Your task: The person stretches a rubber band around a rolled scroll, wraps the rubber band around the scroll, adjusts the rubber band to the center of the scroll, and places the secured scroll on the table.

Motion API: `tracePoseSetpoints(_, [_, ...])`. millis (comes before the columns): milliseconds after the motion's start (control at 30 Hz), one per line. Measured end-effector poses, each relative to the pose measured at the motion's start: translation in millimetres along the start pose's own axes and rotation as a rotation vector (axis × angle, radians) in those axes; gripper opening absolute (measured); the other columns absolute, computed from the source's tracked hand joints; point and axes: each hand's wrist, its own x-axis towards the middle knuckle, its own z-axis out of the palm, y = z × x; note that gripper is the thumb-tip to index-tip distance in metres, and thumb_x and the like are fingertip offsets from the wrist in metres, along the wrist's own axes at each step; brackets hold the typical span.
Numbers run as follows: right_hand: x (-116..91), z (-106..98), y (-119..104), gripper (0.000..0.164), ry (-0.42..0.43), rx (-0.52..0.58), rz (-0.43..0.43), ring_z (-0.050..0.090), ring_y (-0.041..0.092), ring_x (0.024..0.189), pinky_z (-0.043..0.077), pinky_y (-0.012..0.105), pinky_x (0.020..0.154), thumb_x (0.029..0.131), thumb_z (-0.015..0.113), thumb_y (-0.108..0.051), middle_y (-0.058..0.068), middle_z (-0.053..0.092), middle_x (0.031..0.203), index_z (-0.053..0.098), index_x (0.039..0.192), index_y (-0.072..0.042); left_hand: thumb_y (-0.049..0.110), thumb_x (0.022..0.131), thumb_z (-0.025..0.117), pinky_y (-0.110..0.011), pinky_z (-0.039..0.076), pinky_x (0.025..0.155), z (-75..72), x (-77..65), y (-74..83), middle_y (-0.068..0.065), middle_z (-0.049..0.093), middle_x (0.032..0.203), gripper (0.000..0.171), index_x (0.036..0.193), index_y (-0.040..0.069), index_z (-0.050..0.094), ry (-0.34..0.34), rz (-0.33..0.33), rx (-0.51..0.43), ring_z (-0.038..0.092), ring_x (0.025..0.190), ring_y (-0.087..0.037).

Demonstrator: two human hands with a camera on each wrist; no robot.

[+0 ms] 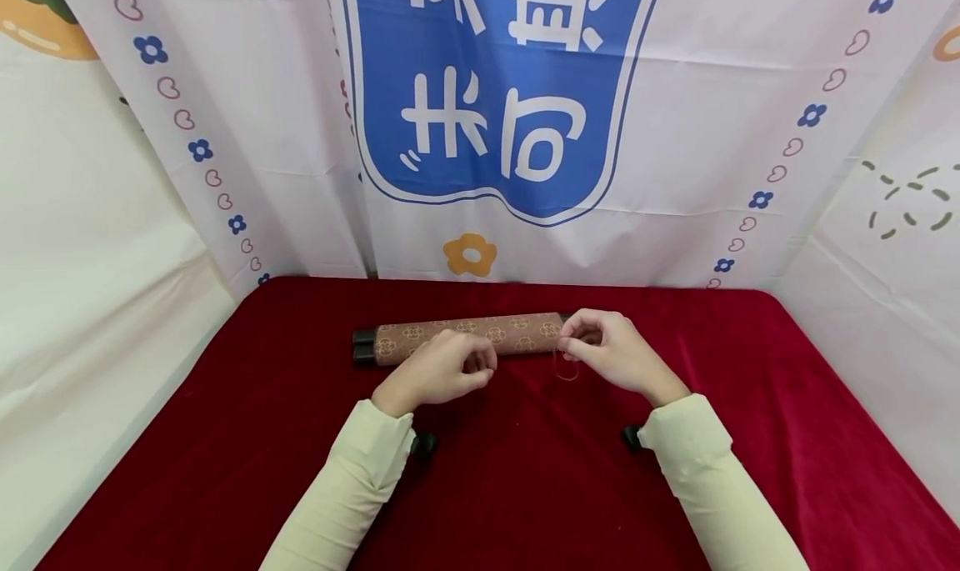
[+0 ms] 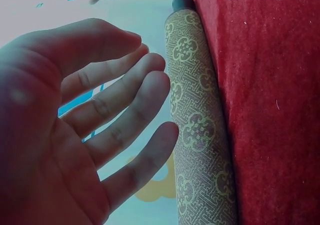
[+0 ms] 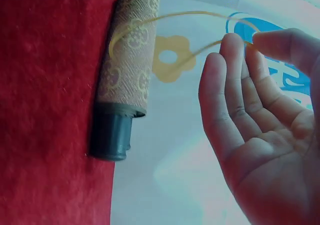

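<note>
A rolled scroll with brown, gold-patterned cloth and dark end knobs lies crosswise on the red cloth. My right hand is raised by its right end, pinching a thin yellowish rubber band between thumb and fingertips. The band hangs as a loose loop and overlaps the scroll in the right wrist view. My left hand hovers on the near side of the scroll's middle, fingers loosely bent and nothing between them. In the left wrist view its fingertips come close beside the patterned roll.
Red velvet cloth covers the table. Behind it hangs a white printed curtain with a blue sign and flowers, and white fabric walls flank both sides. Dark wrist cameras sit under the cuffs.
</note>
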Motion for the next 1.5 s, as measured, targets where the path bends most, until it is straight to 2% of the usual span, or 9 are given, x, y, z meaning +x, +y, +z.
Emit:
tracePoseSetpoints(233, [-4, -14, 2, 0.005, 0.04, -0.102, 0.005, 0.072, 0.019, 0.088, 0.057, 0.026, 0.082, 0.098, 0.069, -0.009, 0.007, 0.076, 0.096, 0.074, 0.1, -0.008, 0.01, 0.097, 0.072, -0.025, 0.055, 0.079, 0.5, 2.3, -1.1, 0.005, 0.075, 0.092, 0.008, 0.105, 0.008, 0.075, -0.009, -0.009, -0.001, 0.067, 0.083, -0.005])
tracePoseSetpoints(400, [-3, -15, 3, 0.009, 0.055, -0.167, 0.01, 0.07, 0.017, 0.085, 0.056, 0.027, 0.079, 0.097, 0.072, -0.015, 0.004, 0.075, 0.093, 0.072, 0.1, -0.006, 0.009, 0.098, 0.071, -0.03, 0.059, 0.084, 0.9, 2.0, -2.7, 0.001, 0.075, 0.097, 0.012, 0.109, 0.006, 0.074, -0.017, -0.025, -0.014, 0.069, 0.087, -0.01])
tracePoseSetpoints(600, [-5, -17, 4, 0.008, 0.087, -0.239, 0.011, 0.069, 0.014, 0.081, 0.056, 0.027, 0.077, 0.095, 0.075, -0.014, 0.003, 0.075, 0.091, 0.072, 0.097, -0.007, 0.011, 0.098, 0.071, -0.04, 0.057, 0.095, -1.7, 1.8, -5.1, -0.01, 0.074, 0.113, 0.021, 0.116, 0.002, 0.069, -0.006, -0.032, 0.015, 0.07, 0.104, -0.023])
tracePoseSetpoints(867, [-5, -21, 0, 0.005, 0.113, -0.298, 0.009, 0.069, 0.013, 0.077, 0.057, 0.026, 0.073, 0.093, 0.076, -0.013, 0.002, 0.075, 0.086, 0.072, 0.092, -0.01, 0.012, 0.097, 0.072, -0.044, 0.055, 0.102, -7.4, 7.5, -7.9, -0.012, 0.071, 0.124, 0.034, 0.128, 0.0, 0.065, -0.021, -0.026, 0.076, 0.068, 0.116, -0.027])
tracePoseSetpoints(1067, [-6, -22, -3, 0.006, 0.106, -0.314, 0.034, 0.069, 0.012, 0.076, 0.057, 0.027, 0.072, 0.094, 0.075, -0.015, 0.002, 0.075, 0.086, 0.072, 0.092, -0.01, 0.017, 0.098, 0.072, -0.048, 0.048, 0.113, -6.2, 13.8, -10.1, -0.014, 0.062, 0.14, 0.059, 0.15, -0.001, 0.051, -0.044, -0.083, 0.12, 0.057, 0.133, -0.031])
tracePoseSetpoints(1200, [-8, -22, -6, 0.006, 0.102, -0.332, 0.046, 0.068, 0.013, 0.077, 0.057, 0.027, 0.072, 0.094, 0.075, -0.014, 0.002, 0.075, 0.086, 0.073, 0.091, -0.01, 0.019, 0.097, 0.073, -0.051, 0.047, 0.113, -5.4, 18.4, -12.6, -0.015, 0.057, 0.147, 0.065, 0.153, -0.001, 0.047, -0.055, -0.107, 0.16, 0.053, 0.137, -0.033])
tracePoseSetpoints(1367, [-10, -25, -11, 0.005, 0.097, -0.341, 0.054, 0.069, 0.013, 0.078, 0.057, 0.027, 0.072, 0.093, 0.075, -0.013, 0.003, 0.076, 0.085, 0.074, 0.09, -0.009, 0.023, 0.096, 0.076, -0.059, 0.043, 0.115, -5.9, 26.6, -16.3, -0.014, 0.05, 0.157, 0.072, 0.156, 0.002, 0.044, -0.095, -0.178, 0.209, 0.045, 0.147, -0.036])
tracePoseSetpoints(1500, [-12, -26, -13, 0.005, 0.089, -0.341, 0.068, 0.07, 0.013, 0.079, 0.057, 0.028, 0.073, 0.093, 0.075, -0.012, 0.003, 0.076, 0.086, 0.074, 0.091, -0.009, 0.025, 0.095, 0.078, -0.06, 0.042, 0.116, -6.1, 33.5, -19.7, -0.014, 0.049, 0.158, 0.072, 0.155, 0.003, 0.046, -0.129, -0.214, 0.266, 0.043, 0.149, -0.036])
